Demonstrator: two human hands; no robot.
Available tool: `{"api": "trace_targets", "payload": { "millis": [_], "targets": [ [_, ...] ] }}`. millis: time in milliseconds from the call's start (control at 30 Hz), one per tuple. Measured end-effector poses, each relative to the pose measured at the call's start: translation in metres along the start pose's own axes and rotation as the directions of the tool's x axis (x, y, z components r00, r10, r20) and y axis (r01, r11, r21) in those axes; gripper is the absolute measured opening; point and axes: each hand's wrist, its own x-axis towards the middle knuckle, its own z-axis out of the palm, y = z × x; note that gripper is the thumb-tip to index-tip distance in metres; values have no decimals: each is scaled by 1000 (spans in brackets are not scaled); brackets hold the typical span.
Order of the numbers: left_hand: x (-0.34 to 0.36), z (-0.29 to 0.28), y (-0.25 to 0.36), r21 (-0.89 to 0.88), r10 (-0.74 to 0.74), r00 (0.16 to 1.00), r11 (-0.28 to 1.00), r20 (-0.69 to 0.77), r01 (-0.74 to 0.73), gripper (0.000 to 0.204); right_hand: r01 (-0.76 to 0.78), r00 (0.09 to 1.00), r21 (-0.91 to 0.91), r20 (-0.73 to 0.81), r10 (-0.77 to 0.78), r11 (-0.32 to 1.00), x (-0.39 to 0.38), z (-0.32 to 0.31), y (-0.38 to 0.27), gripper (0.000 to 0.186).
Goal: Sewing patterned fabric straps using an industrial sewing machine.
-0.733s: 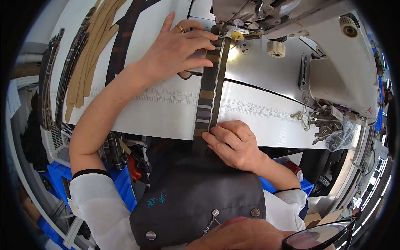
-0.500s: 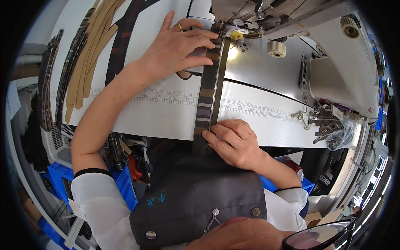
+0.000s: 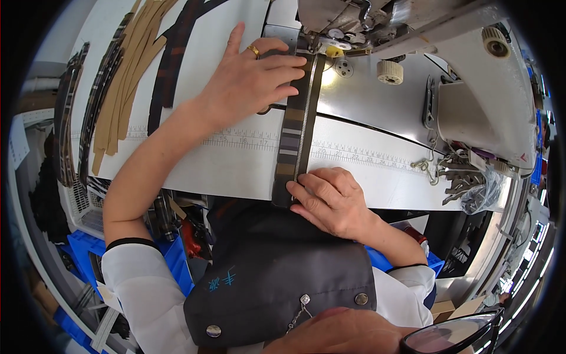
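A long zipper (image 3: 306, 115) with metal teeth lies along a dark fabric strip (image 3: 289, 143) with brown, grey and purple stripes. Its far end is under the presser foot of the sewing machine (image 3: 330, 41). My left hand (image 3: 250, 82) is open, fingers spread, with the fingertips at the strip's left edge near the foot. Close to the table's front edge, my right hand (image 3: 333, 200) pinches the near end of the zipper strip between thumb and fingers. Part of that end is hidden under the fingers.
Brown fabric strips (image 3: 127, 82) and dark plaid strips (image 3: 109, 82) lie at the left. A printed ruler scale (image 3: 236, 140) crosses the white table. Metal tools and a clear plastic bag (image 3: 482, 192) sit at the right edge. Blue bins (image 3: 174, 262) stand below.
The zipper strip has shifted slightly away from me toward the machine, and more of its near end shows. My left hand has moved a little back and left; my right hand has barely moved.
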Motion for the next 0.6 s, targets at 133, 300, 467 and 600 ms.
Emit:
{"api": "trace_targets", "payload": {
  "millis": [133, 300, 467, 600],
  "targets": [
    [-3, 1, 1, -63, -39, 999, 997, 4, 39, 32, 4, 1000, -4, 9, -4, 1000, 1, 0, 1, 44],
    [-2, 2, 0, -99, -60, 998, 993, 1, 60, 32, 10, 1000, -15, 7, -10, 1000, 3, 0, 3, 38],
    [-3, 1, 1, -27, -12, 999, 1000, -31, 12, 31, -1, 1000, -12, 15, 1, 1000, 6, -1, 8, 40],
    [-3, 2, 3, -63, -44, 998, 997, -46, 41, 28, -5, 1000, -15, 11, 5, 1000, 11, -2, 13, 42]
  ]
}}
